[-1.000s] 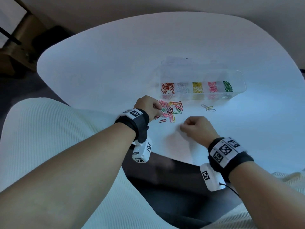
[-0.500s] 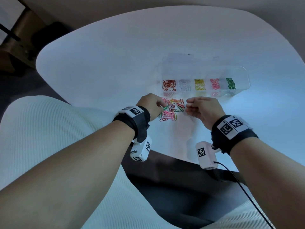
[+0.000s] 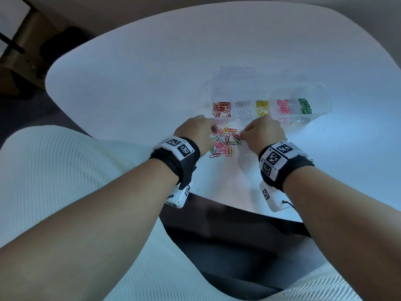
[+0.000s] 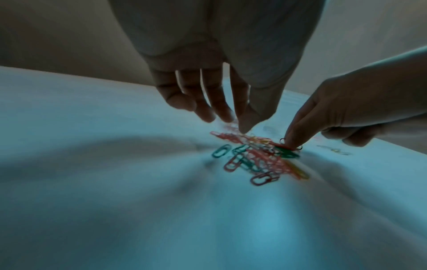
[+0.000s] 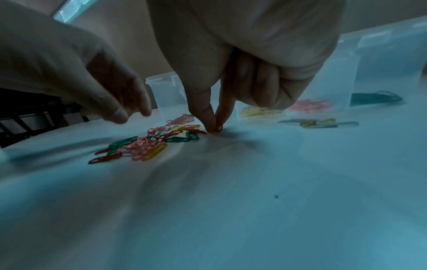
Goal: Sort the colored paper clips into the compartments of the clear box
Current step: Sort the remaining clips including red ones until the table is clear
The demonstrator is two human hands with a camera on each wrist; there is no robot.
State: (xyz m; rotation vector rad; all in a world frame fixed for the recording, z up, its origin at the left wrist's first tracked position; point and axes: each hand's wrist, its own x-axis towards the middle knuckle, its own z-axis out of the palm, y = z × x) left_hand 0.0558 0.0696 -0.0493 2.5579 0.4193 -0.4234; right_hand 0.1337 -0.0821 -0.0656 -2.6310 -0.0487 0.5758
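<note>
Mostly plastic and a smooth white tabletop on my feed

From where I'm watching, the table (image 3: 130, 68) is a smooth, matt white slab with only a soft sheen near the lower middle of the frame. The clear box (image 3: 321, 98) at the right looks like thin see-through plastic, a bit cloudy, glossy at the rim. The loose paper clips (image 3: 223, 144) in the centre have that shiny coloured coating over wire, a few look plain silvery. The wrist bands (image 3: 186, 161) are black cloth, fuzzy at the edges, with matt printed tags. The ribbed white fabric (image 3: 54, 192) at the lower left looks like soft knit.
</note>
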